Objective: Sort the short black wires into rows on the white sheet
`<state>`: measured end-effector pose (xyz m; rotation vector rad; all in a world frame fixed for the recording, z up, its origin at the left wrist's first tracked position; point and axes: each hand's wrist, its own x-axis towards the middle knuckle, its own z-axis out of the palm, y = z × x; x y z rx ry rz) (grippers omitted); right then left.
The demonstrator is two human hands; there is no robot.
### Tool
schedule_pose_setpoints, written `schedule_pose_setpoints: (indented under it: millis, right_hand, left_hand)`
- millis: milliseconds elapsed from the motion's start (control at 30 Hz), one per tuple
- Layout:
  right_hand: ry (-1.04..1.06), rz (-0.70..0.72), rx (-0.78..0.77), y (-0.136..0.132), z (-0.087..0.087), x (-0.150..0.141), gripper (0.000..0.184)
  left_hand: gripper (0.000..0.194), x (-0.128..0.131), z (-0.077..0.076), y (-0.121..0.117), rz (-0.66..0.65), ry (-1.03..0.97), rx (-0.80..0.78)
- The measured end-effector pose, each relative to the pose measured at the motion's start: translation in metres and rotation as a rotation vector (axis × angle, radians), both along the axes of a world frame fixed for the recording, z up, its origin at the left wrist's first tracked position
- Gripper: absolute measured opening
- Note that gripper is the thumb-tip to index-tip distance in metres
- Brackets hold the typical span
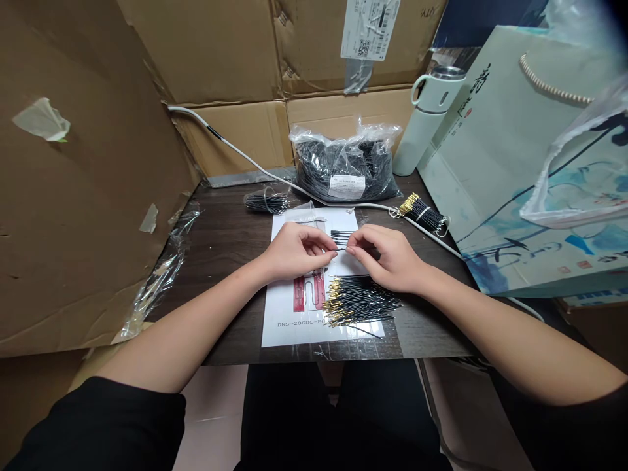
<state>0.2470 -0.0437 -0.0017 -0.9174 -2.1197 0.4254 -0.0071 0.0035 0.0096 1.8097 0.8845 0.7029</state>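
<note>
My left hand [297, 250] and my right hand [387, 256] meet over a white printed sheet [289, 313] on the dark table [226, 261]. Both pinch the ends of a thin black wire [342, 248] held between their fingertips. A few short black wires [340, 235] lie in a row just beyond my fingers. A loose pile of black wires with gold tips [358, 302] lies on the sheet under my right wrist. A red mark [309, 292] shows on the sheet below my left hand.
A clear bag of black wires [343, 169] stands at the back, a tied bundle [424, 212] to its right, a small bundle [267, 203] at left. A white cable [255, 162] crosses the table. A pale flask [426, 118], paper gift bag [510, 176], cardboard walls [88, 196] surround.
</note>
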Motion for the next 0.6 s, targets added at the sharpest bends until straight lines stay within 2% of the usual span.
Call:
schedule_pose_setpoints:
  millis: [433,500,600]
  right_hand:
    - [0.006,0.002,-0.010,0.000,-0.001,0.000,0.008]
    - [0.007,-0.002,-0.019,0.001,-0.001,0.000,0.008]
    - [-0.011,-0.015,-0.024,0.003,-0.003,0.002,0.007]
  left_hand:
    - [0.019,0.000,-0.002,0.000,-0.004,0.025,0.022]
    - [0.021,-0.001,0.001,0.001,-0.013,0.038,0.042]
    - [0.024,-0.009,0.014,0.006,-0.010,0.110,0.129]
